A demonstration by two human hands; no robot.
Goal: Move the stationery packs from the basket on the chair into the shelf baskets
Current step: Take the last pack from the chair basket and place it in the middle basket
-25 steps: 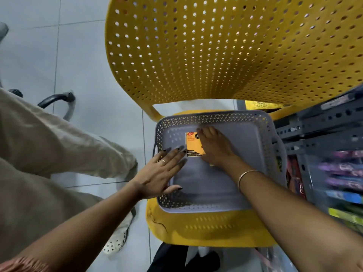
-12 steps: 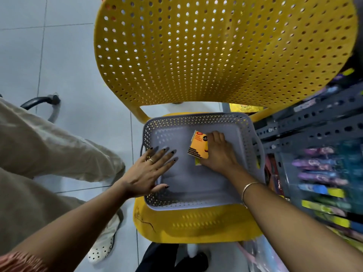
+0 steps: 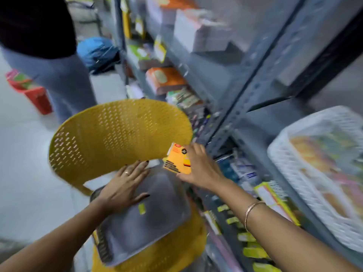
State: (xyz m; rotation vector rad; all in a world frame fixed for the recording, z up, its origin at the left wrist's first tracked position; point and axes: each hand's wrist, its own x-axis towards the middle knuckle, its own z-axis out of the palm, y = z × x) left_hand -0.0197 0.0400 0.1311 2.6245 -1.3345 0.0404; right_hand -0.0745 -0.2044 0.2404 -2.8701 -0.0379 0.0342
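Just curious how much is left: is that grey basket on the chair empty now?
Nearly empty. The grey basket shows a bare floor apart from one small yellow-green piece. The right hand holds the orange pack above it.

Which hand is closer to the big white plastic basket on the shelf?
Right. The right hand, gripping the orange stationery pack, is up beside the shelf, though apart from the white perforated plastic basket. The left hand rests flat on the grey basket, farther away.

Red crate [image 3: 33,93] on floor; blue bag [image 3: 96,53] beside bystander's legs [image 3: 64,83].
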